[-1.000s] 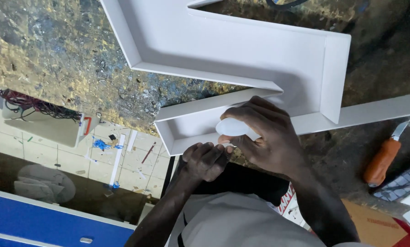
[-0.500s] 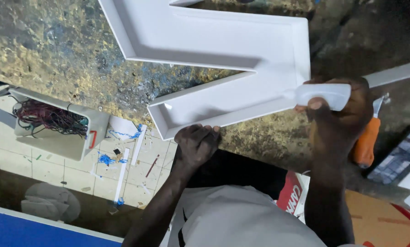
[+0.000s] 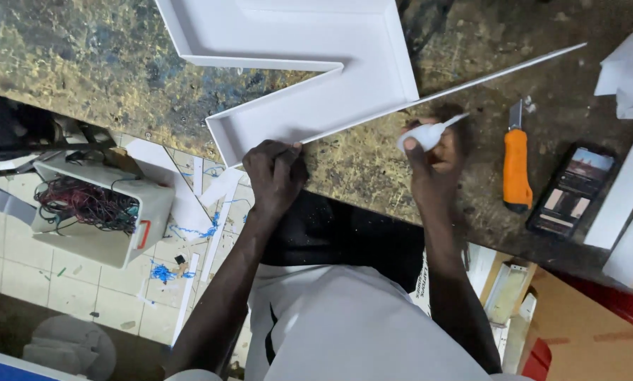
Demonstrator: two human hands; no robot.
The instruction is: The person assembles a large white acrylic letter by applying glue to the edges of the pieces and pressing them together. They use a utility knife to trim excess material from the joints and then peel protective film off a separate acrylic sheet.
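Pinching white strip (image 3: pixel 429 95) end, left hand (image 3: pixel 274 173); right hand (image 3: pixel 436 152) tilting glue bottle (image 3: pixel 424 134).

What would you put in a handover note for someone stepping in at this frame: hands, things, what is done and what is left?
Left hand: pressing on the near end of the thin white strip at the edge of the white tray-shaped letter.
Right hand: gripping a small white squeeze bottle, nozzle pointing at the strip.
The letter lies on the worn workbench; the strip runs along the letter's lower side and juts out past its right corner. An orange utility knife lies right of the right hand.
Done: strip laid against the letter's side.
Left: the jutting length is unattached; bonding cannot be judged.
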